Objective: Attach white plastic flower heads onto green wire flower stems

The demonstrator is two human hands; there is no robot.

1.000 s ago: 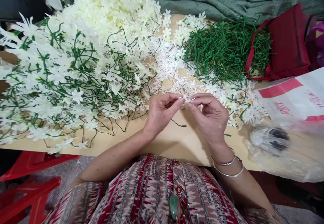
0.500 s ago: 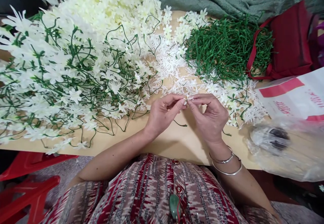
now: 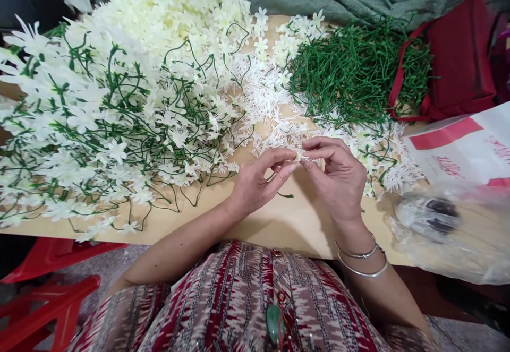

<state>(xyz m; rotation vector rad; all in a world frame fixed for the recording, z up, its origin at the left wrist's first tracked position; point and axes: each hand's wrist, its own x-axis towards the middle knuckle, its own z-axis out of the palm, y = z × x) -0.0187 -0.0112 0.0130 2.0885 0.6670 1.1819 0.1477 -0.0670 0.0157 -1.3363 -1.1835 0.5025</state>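
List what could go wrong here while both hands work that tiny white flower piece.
1. The small white flower piece sits only between the fingertips of the left hand and right hand; a slipped grip could drop it among the loose white pieces, where it would be hard to find.
2. The thin green stem lies loose under the hands and might get swept off the table.

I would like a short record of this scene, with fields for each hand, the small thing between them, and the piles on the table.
left hand: fingers pinch a small white flower piece
right hand: fingers pinch the same piece from the other side
small white flower piece: held above the table, between both hands
finished sprays: big heap, white flowers on green stems, left
bare green stems: pile at far right
loose white flowers: scattered behind the hands
table: pale wood
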